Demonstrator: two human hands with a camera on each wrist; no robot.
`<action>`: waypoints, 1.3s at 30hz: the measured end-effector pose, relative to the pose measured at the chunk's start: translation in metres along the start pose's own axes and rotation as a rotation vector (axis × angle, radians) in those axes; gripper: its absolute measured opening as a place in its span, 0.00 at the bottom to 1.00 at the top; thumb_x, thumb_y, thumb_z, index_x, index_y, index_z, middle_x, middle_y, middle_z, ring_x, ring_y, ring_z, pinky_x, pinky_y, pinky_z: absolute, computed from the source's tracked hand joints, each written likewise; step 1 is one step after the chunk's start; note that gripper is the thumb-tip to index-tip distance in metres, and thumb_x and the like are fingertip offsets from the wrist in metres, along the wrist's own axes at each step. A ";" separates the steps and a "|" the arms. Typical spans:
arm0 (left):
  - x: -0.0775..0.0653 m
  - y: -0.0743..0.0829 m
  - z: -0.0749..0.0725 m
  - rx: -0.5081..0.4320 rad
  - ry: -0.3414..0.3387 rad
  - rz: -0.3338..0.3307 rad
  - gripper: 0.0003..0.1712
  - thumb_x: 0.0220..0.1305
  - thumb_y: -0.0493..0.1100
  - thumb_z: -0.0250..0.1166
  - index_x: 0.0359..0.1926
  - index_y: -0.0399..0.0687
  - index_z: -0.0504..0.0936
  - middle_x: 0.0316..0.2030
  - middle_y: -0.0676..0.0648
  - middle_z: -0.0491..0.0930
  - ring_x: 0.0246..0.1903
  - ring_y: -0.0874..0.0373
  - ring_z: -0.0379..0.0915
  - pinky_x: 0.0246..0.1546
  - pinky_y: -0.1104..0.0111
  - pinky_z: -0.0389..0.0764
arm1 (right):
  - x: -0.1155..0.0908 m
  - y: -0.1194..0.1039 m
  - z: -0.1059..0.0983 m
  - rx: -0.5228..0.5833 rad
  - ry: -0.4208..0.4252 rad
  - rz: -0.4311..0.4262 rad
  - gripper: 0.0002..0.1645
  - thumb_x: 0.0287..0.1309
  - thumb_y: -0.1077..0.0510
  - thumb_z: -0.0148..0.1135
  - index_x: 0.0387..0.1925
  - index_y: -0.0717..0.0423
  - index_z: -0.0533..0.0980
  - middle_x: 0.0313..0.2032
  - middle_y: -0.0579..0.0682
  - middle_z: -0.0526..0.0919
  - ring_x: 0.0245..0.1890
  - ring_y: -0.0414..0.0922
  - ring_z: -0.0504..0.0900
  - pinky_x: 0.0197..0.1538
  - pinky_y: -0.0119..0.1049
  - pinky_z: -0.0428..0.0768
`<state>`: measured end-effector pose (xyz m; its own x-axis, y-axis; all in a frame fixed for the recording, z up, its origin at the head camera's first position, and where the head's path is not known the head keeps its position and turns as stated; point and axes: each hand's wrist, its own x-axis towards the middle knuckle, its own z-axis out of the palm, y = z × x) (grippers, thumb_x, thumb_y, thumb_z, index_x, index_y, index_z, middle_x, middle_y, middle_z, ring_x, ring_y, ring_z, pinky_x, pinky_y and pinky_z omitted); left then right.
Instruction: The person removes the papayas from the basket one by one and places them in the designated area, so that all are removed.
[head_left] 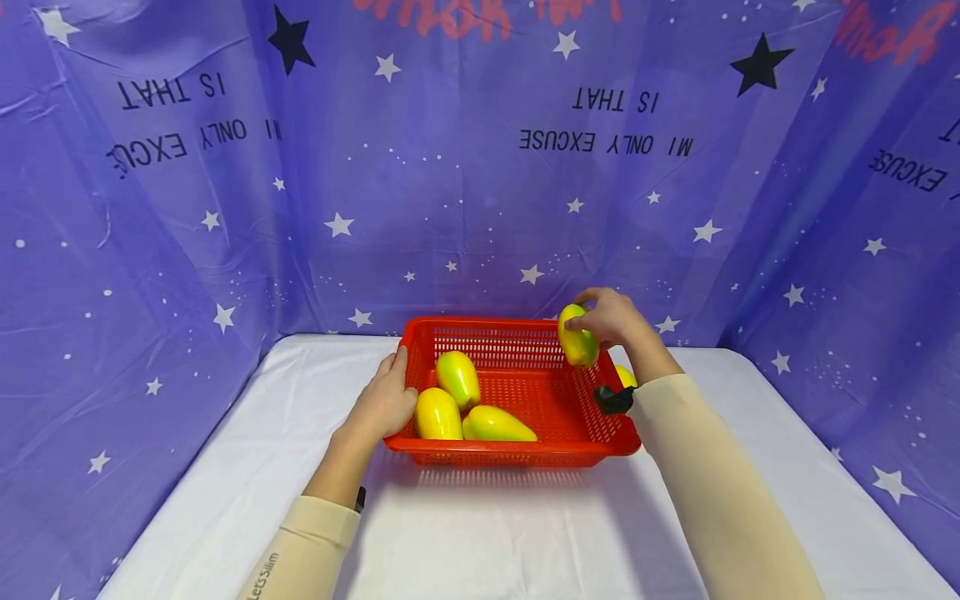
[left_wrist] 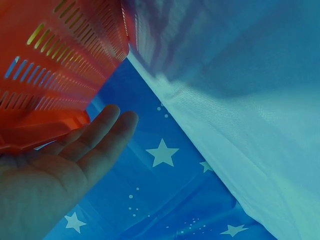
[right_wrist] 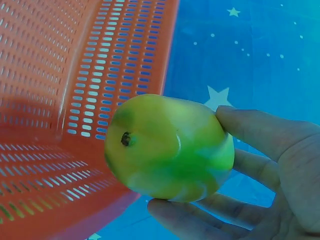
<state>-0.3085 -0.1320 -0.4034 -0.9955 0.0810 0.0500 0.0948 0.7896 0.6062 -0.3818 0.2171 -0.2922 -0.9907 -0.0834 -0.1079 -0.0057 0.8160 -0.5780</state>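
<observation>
The right hand (head_left: 613, 318) holds a yellow-green mango (head_left: 576, 343) between its thumb and fingers, raised at the far right corner of a red basket (head_left: 525, 447); whether the fruit touches the rim there, I cannot tell. Seen from the right wrist, the dark stem end (right_wrist: 126, 139) of this fruit points away from the palm, and its skin goes from yellow to a brighter green. The left hand (head_left: 384, 402) grips the left end of the basket, thumb on top of the rim and fingers stretched along the underside. Inside, three more mangoes lie together at the left: one far (head_left: 457, 379), one near and leftmost (head_left: 438, 414), and one on its side along the near wall (head_left: 498, 425). The right part of the slotted floor shows bare. Just beyond the basket's right wall, a further yellow fruit (head_left: 626, 377) peeps out, mostly hidden by the right wrist with its dark band (head_left: 613, 400). Beige sleeves (head_left: 720, 483) cover both forearms. Under everything spreads a white cloth (head_left: 480, 533), with a purple curtain (head_left: 450, 208) of stars and upside-down lettering at the far side, left and right.
</observation>
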 end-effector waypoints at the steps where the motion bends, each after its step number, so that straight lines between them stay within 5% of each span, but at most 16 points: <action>1: 0.000 0.000 0.000 0.000 -0.002 0.000 0.45 0.69 0.40 0.47 0.82 0.37 0.42 0.80 0.31 0.49 0.75 0.32 0.57 0.76 0.41 0.58 | 0.000 0.000 -0.001 0.002 0.000 0.000 0.37 0.65 0.51 0.66 0.72 0.60 0.68 0.66 0.72 0.68 0.50 0.63 0.83 0.47 0.52 0.89; 18: -0.001 -0.002 -0.002 0.003 -0.009 -0.004 0.45 0.69 0.40 0.47 0.82 0.36 0.42 0.80 0.31 0.49 0.75 0.31 0.56 0.76 0.41 0.58 | -0.006 0.014 -0.015 0.035 0.008 0.044 0.39 0.67 0.51 0.65 0.74 0.59 0.66 0.71 0.72 0.63 0.61 0.68 0.76 0.48 0.53 0.89; 39: -0.001 0.000 0.000 -0.010 -0.006 -0.001 0.45 0.68 0.40 0.47 0.82 0.37 0.42 0.80 0.31 0.49 0.76 0.31 0.55 0.76 0.40 0.57 | -0.016 0.044 -0.040 0.037 0.044 0.093 0.41 0.66 0.51 0.65 0.75 0.62 0.63 0.73 0.74 0.60 0.62 0.69 0.76 0.45 0.51 0.89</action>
<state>-0.3076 -0.1322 -0.4033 -0.9955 0.0836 0.0447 0.0934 0.7837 0.6141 -0.3715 0.2772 -0.2839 -0.9917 0.0170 -0.1274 0.0903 0.7971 -0.5971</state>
